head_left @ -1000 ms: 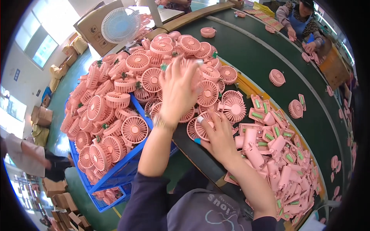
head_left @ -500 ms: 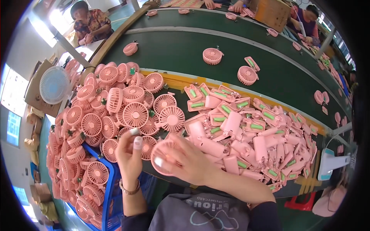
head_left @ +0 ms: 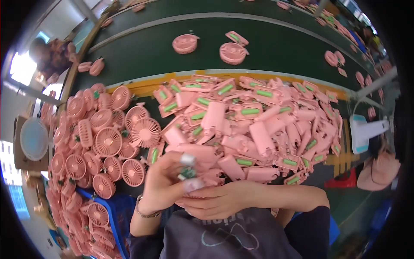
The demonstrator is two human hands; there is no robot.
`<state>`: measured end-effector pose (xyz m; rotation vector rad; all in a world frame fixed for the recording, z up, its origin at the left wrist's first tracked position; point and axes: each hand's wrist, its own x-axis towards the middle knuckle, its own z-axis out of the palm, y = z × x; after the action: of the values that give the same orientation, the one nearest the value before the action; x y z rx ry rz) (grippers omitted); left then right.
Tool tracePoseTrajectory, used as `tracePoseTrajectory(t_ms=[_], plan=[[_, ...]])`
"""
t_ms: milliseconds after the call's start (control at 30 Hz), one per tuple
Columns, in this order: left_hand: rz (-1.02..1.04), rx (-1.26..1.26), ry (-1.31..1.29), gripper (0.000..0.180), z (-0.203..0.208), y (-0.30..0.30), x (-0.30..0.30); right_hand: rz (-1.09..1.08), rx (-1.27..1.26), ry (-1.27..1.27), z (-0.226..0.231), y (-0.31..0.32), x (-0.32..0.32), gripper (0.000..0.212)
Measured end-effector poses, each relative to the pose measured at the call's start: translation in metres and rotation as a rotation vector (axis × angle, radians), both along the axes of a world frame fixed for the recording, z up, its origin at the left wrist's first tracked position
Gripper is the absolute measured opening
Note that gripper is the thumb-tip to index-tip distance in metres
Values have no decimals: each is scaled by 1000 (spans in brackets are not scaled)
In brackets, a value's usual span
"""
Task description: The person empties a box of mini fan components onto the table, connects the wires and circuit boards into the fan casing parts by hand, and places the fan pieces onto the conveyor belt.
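My left hand [head_left: 166, 183], with white covers on its thumb and a fingertip, pinches a small green circuit board [head_left: 188, 173]. Just beneath it, my right hand [head_left: 215, 202] is closed round a pink fan head [head_left: 192, 200], mostly hidden by the fingers. Whether the board is joined to that fan head cannot be seen. Directly beyond my hands lies a heap of pink fan handles [head_left: 261, 138], several with green cells showing. Left of my left hand, many round fan heads [head_left: 108, 141] are piled up, some in a blue crate [head_left: 113, 218].
A green conveyor belt [head_left: 142, 56] runs across beyond the heaps, carrying scattered pink parts such as a fan head [head_left: 233, 53]. Yellow tape [head_left: 142, 86] lines its near edge. A white fan [head_left: 34, 139] stands at far left; a white-and-blue device [head_left: 361, 131] is at right.
My view has swung right. My hands have come together near my body; the right hand still holds the fan head, and the left now pinches the green circuit board.
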<state>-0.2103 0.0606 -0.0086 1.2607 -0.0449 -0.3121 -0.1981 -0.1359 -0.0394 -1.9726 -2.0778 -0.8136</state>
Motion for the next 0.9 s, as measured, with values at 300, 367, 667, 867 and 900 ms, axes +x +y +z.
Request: tracePoseTrajectory(t_ms=[300,367,667,867,900], plan=[[155,-155,-231,33,31,3,-6,-389,318,527,-2,-45,-16,32],[216,-132,-376,39,26,10,0,-792,447,715,-3,-70,12,33],[438,-4,-436,42,21,16,18,-1378,427,638,-31,-175,137,20],[551,154,-395,34,4,39,7,-1134,790,633,-60,-132,149,18],[551,144,-420,27,14,25,9,-1155,790,600,-54,-131,143,18]])
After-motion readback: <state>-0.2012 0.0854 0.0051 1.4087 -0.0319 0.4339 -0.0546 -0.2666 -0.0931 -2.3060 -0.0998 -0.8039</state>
